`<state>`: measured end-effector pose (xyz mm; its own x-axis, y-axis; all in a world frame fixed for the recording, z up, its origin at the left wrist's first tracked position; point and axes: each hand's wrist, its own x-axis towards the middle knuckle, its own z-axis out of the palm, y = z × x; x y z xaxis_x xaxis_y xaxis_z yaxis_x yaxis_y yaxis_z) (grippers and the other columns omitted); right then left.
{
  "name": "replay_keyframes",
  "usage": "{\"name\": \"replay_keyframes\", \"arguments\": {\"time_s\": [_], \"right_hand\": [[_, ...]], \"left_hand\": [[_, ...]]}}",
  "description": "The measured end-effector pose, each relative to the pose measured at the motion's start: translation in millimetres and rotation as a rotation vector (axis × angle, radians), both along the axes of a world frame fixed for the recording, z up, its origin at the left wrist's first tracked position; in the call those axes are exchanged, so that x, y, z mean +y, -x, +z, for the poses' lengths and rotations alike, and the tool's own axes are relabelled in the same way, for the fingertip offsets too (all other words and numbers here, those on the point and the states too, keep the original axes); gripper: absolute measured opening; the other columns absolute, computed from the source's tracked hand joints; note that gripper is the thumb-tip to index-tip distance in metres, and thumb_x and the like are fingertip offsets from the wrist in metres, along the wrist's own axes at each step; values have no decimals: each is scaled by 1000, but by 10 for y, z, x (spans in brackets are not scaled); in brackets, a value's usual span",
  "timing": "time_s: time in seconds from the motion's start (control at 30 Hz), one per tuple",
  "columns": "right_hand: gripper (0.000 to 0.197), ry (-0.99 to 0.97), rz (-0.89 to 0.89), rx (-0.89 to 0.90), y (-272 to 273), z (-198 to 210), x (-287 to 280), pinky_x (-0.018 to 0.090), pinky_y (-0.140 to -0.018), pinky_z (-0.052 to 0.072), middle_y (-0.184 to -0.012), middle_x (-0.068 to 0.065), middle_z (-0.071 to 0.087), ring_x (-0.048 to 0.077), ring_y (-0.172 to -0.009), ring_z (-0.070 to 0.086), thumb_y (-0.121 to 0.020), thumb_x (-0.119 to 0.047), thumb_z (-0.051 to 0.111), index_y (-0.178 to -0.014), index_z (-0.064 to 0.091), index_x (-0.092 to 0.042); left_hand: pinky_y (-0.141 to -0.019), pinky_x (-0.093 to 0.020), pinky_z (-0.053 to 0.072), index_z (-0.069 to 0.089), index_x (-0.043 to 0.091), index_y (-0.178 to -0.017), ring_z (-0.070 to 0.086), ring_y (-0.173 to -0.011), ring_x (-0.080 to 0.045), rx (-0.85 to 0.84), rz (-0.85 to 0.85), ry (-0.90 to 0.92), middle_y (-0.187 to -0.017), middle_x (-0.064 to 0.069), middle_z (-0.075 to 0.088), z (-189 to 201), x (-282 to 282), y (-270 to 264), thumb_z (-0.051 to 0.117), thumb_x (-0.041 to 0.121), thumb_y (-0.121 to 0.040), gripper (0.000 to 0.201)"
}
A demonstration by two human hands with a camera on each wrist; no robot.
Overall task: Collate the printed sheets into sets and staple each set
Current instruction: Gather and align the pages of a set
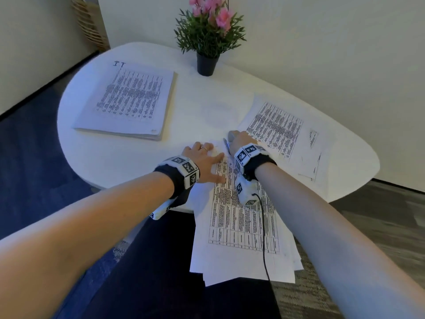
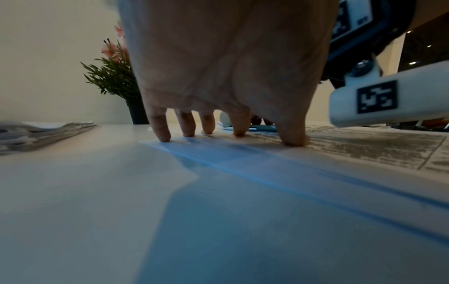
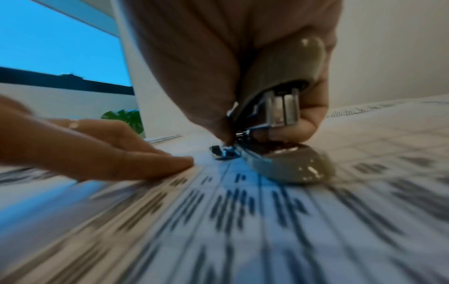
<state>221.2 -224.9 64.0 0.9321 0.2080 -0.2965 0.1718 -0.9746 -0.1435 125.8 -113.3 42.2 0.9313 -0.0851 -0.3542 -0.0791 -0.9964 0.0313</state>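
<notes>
A set of printed table sheets [image 1: 241, 222] lies in front of me, its lower half hanging over the table's near edge. My left hand [image 1: 204, 158] presses flat on the set's upper left part, fingers straight and spread; its fingertips [image 2: 165, 136] touch the paper. My right hand [image 1: 240, 139] grips a grey stapler [image 3: 286, 165] at the set's top edge, with fingers curled over its top lever and its base low on the paper. Whether paper sits in its mouth, I cannot tell. A thick stack of printed sheets [image 1: 128, 100] lies at the far left. More sheets [image 1: 282, 134] lie at the right.
A black pot with a pink flowering plant [image 1: 207, 63] stands at the back of the white table [image 1: 115, 155], against the wall. A cable [image 1: 264, 238] runs from my right wrist unit across the hanging sheets. Dark carpet lies left of the table.
</notes>
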Motion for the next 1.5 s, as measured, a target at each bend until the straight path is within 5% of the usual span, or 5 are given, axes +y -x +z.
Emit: {"name": "replay_keyframes", "arguments": {"time_s": [0.13,0.8,0.97,1.23,1.5], "right_hand": [[43,11,102,-9,-57,22,81,36,-74,46,-118,17,55,32,-99,57,-97,-34,45,-125,40,-2],[14,45,179,-34,120,-73,108,28,-50,36,-85,10,53,20,-60,50,-93,-11,44,-79,45,-11],[29,172,262,-163,43,39,98,36,-69,41,-102,12,58,29,-90,59,-91,-15,53,-117,44,-6],[29,-8,182,-25,29,-28,220,25,-49,33,-66,4,43,21,-59,46,-94,-15,42,-65,36,-16],[24,52,304,-64,41,112,271,28,-58,37,-73,9,52,23,-68,50,-99,-21,35,-88,49,-5]], "left_hand": [[-114,-50,20,7,35,-152,6,-146,-29,65,11,95,-161,1,-2,101,66,-2,43,79,-78,93],[-116,-43,18,14,16,-152,12,-144,-29,8,15,82,-160,-5,6,53,184,-8,47,81,-73,108],[-115,-44,23,16,15,-152,15,-143,-30,-4,11,71,-160,-5,8,50,183,-20,47,81,-73,107],[-111,-48,28,25,15,-147,20,-139,-30,-6,32,99,-156,-9,17,-21,176,-59,47,85,-67,109],[-102,-42,36,27,22,-148,28,-132,-29,-19,30,111,-154,0,24,142,163,13,51,73,-78,90]]}}
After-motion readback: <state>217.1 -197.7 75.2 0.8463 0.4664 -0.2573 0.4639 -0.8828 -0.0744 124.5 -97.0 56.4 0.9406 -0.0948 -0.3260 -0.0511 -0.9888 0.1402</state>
